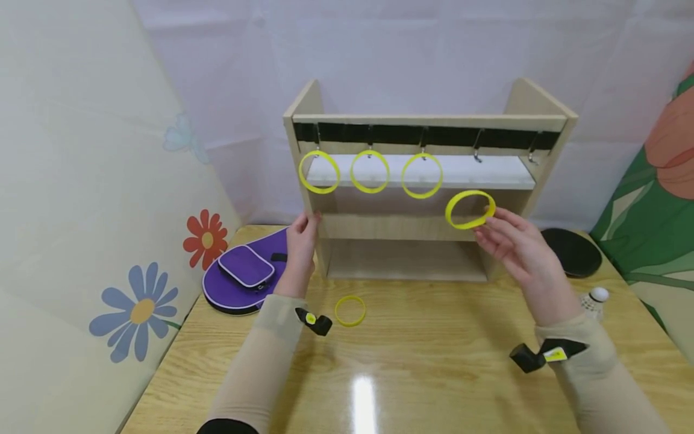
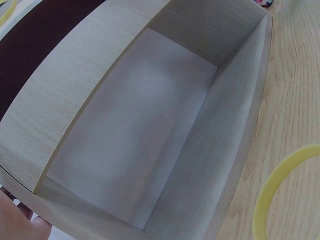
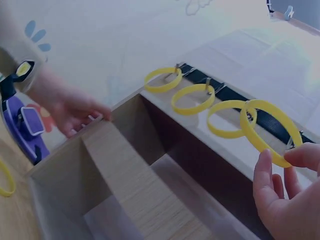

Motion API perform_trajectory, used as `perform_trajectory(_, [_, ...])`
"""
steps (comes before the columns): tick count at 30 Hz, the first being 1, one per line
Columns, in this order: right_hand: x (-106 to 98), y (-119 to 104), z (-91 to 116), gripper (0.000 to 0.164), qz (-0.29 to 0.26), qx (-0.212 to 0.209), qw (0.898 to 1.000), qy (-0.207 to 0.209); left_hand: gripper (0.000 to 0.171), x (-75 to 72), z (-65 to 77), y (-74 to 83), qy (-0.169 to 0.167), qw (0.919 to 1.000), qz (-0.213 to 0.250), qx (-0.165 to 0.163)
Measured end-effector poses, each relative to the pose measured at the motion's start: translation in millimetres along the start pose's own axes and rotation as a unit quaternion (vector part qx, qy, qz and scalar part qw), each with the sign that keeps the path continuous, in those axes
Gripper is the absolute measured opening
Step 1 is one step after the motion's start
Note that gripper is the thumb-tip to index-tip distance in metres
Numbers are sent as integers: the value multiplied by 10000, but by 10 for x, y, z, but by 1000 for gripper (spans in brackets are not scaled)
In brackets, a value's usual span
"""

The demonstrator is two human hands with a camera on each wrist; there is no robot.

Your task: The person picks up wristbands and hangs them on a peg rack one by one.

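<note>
My right hand [image 1: 517, 244] pinches a thin yellow ring [image 1: 454, 222] between thumb and fingertips, in front of the wooden shelf [image 1: 374, 227] and below its two rightmost hooks. Three matching rings hang from the left hooks: a left one [image 1: 301, 175], a middle one [image 1: 353, 175] and a right one [image 1: 403, 179]. At the shelf's left side panel, my left hand [image 1: 301, 250] grips the front edge, fingertips over it in the right wrist view. Another yellow ring [image 1: 337, 318] lies flat on the table near the left wrist.
Two bare hooks, one at the right end [image 1: 534, 159] and one beside it [image 1: 478, 158], hang from the black strip [image 1: 452, 135]. A purple racket case [image 1: 238, 265] lies left of the shelf. On the right are a black round paddle [image 1: 572, 253] and a shuttlecock [image 1: 596, 301].
</note>
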State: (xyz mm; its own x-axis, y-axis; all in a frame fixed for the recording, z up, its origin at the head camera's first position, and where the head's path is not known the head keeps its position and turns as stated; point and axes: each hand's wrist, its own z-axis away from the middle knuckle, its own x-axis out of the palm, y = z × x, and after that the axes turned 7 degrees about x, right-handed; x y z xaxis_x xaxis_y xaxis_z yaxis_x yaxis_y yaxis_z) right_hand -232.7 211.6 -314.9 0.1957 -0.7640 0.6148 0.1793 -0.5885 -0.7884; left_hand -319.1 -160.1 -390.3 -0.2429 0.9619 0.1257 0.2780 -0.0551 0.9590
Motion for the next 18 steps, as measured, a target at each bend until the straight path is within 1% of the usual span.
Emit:
perform_trajectory(3, [41,-95,17,15,-122,-51,9997,205,42,-3,4,3,20,10000,23,14])
perform_trajectory(10, [110,-266,16,24,-575,-150,9972,460,41,1,-2,-2,54,10000,21,29])
perform_trajectory(15, [145,-294,-24,30,-882,-221,9945,526,42,-1,2,3,44,10000,21,-6])
perform_trajectory(18, [164,-276,-74,29,-1066,-325,9926,484,42,3,6,4,50,10000,20,-1])
